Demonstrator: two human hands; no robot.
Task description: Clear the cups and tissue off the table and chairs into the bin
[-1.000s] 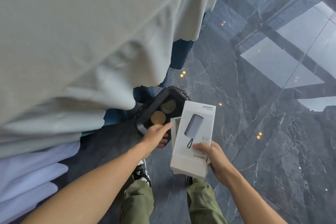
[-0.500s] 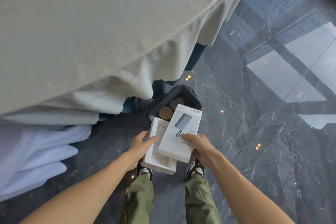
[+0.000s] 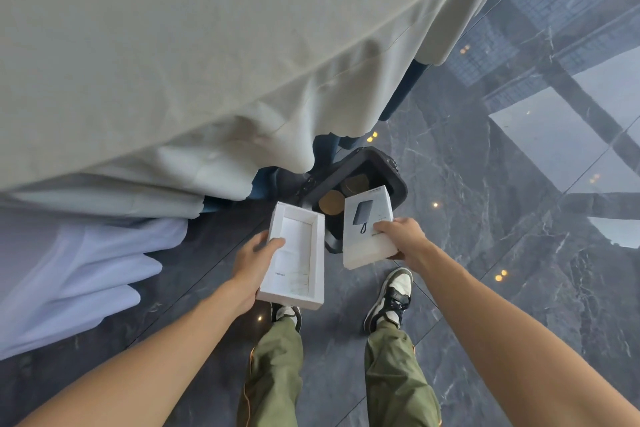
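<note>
Below, left hand fingers clamp an open white cardboard tray; right hand fingers clamp its rectangular lid.

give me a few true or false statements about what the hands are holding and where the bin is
1. The left hand holds the open white box tray. True.
2. The right hand is empty. False: it grips the box lid printed with a power bank picture.
3. The tray and the lid are fitted together. False: they are apart, one in each hand.
4. The black bin stands on the floor by the draped table's cloth. True.
5. The bin is empty. False: round brown cup tops show inside it.
</note>
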